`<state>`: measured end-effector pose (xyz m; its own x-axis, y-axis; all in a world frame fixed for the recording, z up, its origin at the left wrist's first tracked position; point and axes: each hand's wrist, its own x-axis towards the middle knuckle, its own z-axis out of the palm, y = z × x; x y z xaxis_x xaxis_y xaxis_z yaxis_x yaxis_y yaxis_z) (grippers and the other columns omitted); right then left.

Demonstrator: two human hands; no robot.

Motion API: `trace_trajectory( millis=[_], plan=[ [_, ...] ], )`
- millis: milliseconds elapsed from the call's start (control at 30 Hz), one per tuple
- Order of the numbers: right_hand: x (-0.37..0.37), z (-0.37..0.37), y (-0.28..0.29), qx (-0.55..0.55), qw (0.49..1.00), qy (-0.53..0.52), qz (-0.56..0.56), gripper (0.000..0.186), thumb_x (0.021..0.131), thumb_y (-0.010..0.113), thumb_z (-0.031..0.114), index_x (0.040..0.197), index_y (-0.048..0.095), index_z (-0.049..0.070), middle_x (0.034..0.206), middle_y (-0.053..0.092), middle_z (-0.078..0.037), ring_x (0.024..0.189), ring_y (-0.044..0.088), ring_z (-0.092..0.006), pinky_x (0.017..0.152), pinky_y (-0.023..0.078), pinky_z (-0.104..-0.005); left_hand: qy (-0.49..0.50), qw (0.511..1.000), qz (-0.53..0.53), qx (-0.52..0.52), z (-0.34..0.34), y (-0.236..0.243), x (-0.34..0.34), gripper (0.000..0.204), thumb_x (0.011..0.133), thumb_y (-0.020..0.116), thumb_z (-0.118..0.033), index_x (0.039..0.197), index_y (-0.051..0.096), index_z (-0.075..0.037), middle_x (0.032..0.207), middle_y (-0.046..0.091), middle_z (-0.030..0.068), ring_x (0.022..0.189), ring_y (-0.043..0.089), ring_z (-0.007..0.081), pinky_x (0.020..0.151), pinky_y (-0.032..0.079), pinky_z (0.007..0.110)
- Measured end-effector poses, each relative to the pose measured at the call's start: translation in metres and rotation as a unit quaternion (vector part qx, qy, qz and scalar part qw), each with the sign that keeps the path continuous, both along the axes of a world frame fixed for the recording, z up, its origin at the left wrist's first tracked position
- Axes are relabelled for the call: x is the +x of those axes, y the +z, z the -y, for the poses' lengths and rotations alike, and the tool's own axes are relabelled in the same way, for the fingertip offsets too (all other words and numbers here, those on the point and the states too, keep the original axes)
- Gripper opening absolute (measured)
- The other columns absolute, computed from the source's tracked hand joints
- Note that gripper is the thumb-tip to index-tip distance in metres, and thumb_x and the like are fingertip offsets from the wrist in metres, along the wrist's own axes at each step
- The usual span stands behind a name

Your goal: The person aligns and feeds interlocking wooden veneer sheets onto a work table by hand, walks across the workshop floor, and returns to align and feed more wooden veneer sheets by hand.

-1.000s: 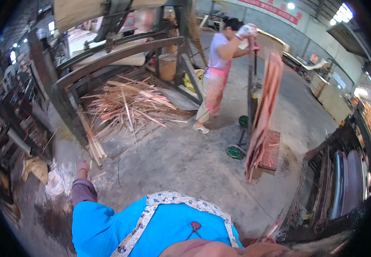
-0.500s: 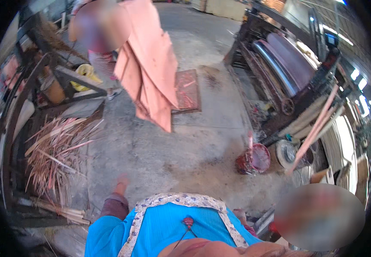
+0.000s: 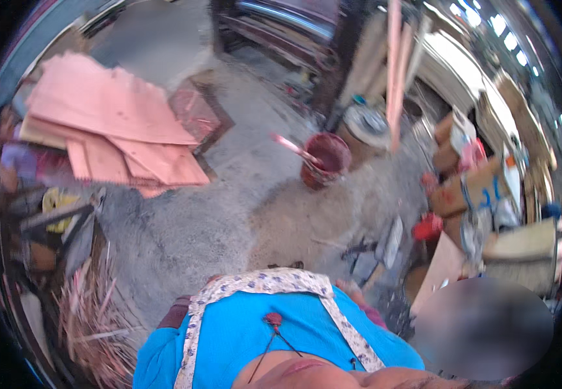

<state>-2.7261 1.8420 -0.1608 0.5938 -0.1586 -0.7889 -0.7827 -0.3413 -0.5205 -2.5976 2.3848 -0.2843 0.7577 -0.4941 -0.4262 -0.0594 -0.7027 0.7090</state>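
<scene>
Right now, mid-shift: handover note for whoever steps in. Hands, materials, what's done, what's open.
Left hand and right hand: neither is in view, so the grip on either side can't be reported.
Materials: the pile of thin pink sheets lies loosely fanned on the concrete floor, upper left. The red bucket stands ahead, centre, with a stick leaning in it. The heap of wood strips is at lower left, and the cardboard boxes are on the right.
Done: sheets are down on the pile.
Open: the pile's edges are not squared, and the strips lie scattered.

Bright blue apron (image 3: 248, 337) with floral trim, maroon sleeves
</scene>
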Motion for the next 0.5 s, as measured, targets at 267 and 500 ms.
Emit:
trace_trajectory(
  millis=[267,500],
  plan=[
    [0.036,0.064,-0.015,0.011,0.984,-0.180,-0.008,0.035,0.078,0.053,0.026,0.106,0.056,0.006,0.079,0.064,-0.007,0.064,0.060,-0.0158,0.053,0.045,-0.0287,0.072,0.979,-0.128,0.143,-0.042,0.006,-0.025,0.035,0.076,0.059,-0.019,0.108,0.059,-0.006,0.089,0.064,0.0105,0.079,0.061,0.0231,0.072,0.048,0.035],
    [0.056,0.096,-0.009,0.104,0.937,-0.319,0.098,0.037,0.080,0.055,0.026,0.112,0.053,0.007,0.091,0.062,-0.008,0.069,0.061,-0.0167,0.056,0.045,-0.0283,0.019,0.996,-0.088,-0.005,0.106,0.012,0.104,0.036,0.073,0.059,-0.019,0.106,0.060,-0.007,0.084,0.065,0.0120,0.075,0.062,0.0249,0.069,0.048,0.034]
  ],
)
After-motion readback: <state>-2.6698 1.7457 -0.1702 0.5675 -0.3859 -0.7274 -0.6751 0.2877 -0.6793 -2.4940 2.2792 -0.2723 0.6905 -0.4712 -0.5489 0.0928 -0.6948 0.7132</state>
